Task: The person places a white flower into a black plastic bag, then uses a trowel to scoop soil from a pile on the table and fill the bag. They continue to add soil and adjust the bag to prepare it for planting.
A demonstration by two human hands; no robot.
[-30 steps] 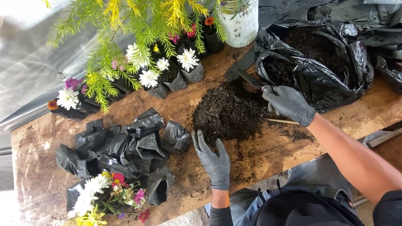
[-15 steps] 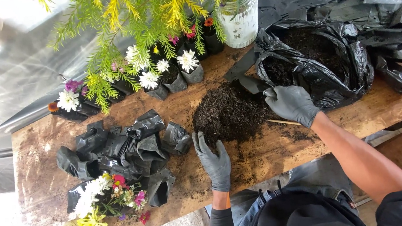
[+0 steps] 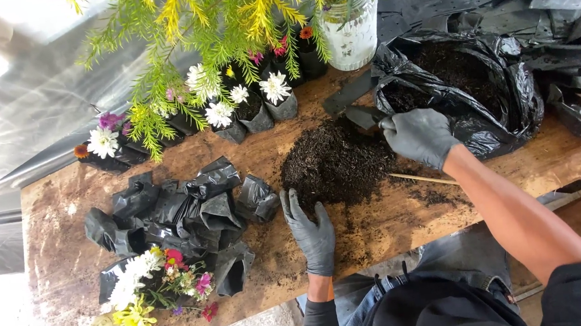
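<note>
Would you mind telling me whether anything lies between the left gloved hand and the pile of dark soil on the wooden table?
Nothing visible does. The left hand lies flat on the wooden table, fingertips at the near edge of the soil pile. The right hand holds a dark trowel at the pile's far side, by the black soil bag.

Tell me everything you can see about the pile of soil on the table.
The pile of soil is a dark, crumbly, loose mound heaped directly on the worn wooden table, with crumbs scattered around its edges. It lies just in front of the open black plastic bag that also holds soil. The gloved left hand rests flat at its near edge; the gloved right hand is at its far right side.
</note>
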